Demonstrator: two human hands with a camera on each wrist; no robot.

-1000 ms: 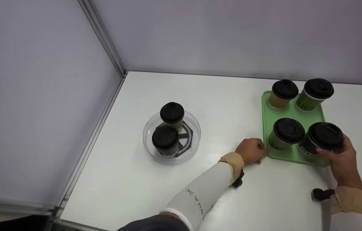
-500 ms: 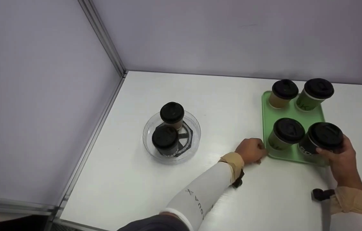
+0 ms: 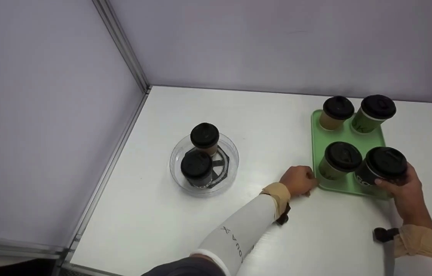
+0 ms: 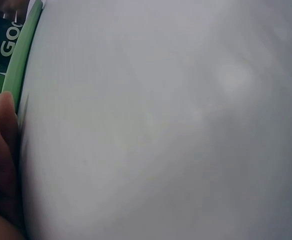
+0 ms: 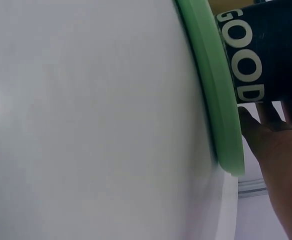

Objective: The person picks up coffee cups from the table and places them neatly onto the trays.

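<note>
My right hand (image 3: 409,195) grips a black lidded paper coffee cup (image 3: 365,174), thumb on the near side. The cup stands upright at the front right of a green tray (image 3: 317,142). White lettering reading "GOOD" shows on the cup (image 5: 286,55) in the right wrist view, with fingers (image 5: 273,117) behind it. At the tray's front left corner, my left hand (image 3: 298,180) holds the edge with curled fingers; its fingertips (image 4: 5,107) meet the rim in the left wrist view. Beside the gripped cup stands a pale green coffee cup (image 3: 332,170) with a black lid.
Farther back on the tray are a brown cup (image 3: 330,122) and a green cup (image 3: 366,123), both black-lidded. To the left, a clear round dish (image 3: 231,180) holds a brown cup (image 3: 205,138) and a black cup (image 3: 197,172). Walls enclose the white table (image 3: 154,237).
Both hands keep their places on the black cup and the tray edge. The head view has shifted very slightly; the cups and tray stay where they were.
</note>
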